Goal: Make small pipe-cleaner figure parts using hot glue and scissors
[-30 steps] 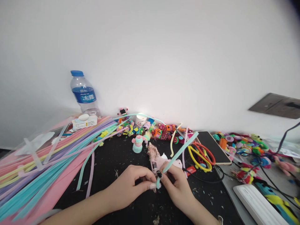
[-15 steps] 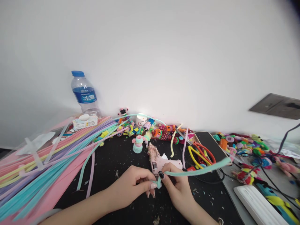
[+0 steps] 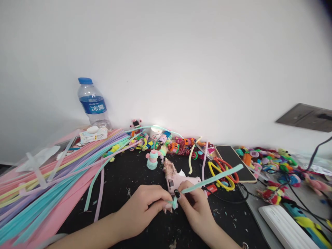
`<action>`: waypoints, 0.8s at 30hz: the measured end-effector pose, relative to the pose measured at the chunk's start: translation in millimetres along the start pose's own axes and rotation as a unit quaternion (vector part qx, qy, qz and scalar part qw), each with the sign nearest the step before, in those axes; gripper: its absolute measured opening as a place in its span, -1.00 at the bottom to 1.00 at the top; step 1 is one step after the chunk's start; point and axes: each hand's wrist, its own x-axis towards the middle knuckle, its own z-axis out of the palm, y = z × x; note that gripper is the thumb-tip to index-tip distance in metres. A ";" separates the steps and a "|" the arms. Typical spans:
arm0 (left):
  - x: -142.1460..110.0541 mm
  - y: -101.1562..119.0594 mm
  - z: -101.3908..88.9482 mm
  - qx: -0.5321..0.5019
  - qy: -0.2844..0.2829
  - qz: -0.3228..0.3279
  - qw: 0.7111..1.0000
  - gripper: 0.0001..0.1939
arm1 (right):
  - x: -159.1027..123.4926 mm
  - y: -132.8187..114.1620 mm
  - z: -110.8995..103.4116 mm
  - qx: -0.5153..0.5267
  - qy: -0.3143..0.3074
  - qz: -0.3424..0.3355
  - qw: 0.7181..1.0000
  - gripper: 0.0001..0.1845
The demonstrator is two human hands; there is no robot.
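A mint-green pipe cleaner (image 3: pixel 212 178) runs between my two hands, its long free end sticking out to the upper right. My left hand (image 3: pixel 147 207) pinches the bent, bunched end of it, and part of that end is hidden by the fingers. Thumb and forefinger of my right hand (image 3: pixel 193 204) grip the strand just beside the bend. Right behind my hands lies a pale pink glue gun (image 3: pixel 178 180) on the black mat. Beyond it stands a small mint and pink pipe-cleaner figure (image 3: pixel 152 159).
Bundles of pastel pipe cleaners (image 3: pixel 77 173) cover the left side, near a water bottle (image 3: pixel 92 103). Colourful finished figures (image 3: pixel 178 147) line the wall. Scissors with yellow and red handles (image 3: pixel 224 174), a phone (image 3: pixel 234 162) and a white power strip (image 3: pixel 285 224) lie to the right.
The free end of the mint pipe cleaner has swung up and to the left and now looks straighter. Both hands stay nearly in place, still gripping it.
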 end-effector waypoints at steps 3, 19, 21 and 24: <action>-1.9 -1.2 0.4 0.026 -0.006 0.013 1.000 -0.83 | 0.5 -3.4 -0.9 0.022 -0.014 0.024 0.999 -0.78; -2.2 -7.0 0.8 0.065 -0.037 0.049 0.996 -0.80 | -0.3 -6.1 -3.1 0.033 -0.100 0.059 0.993 -0.73; -1.0 -4.9 1.1 0.042 -0.038 0.025 0.998 -0.82 | 0.1 -5.5 -3.0 0.039 -0.100 0.061 0.992 -0.71; 2.0 -2.4 1.3 -0.007 -0.046 -0.022 0.999 -0.83 | 0.1 -3.1 -3.1 0.035 -0.100 0.052 0.993 -0.70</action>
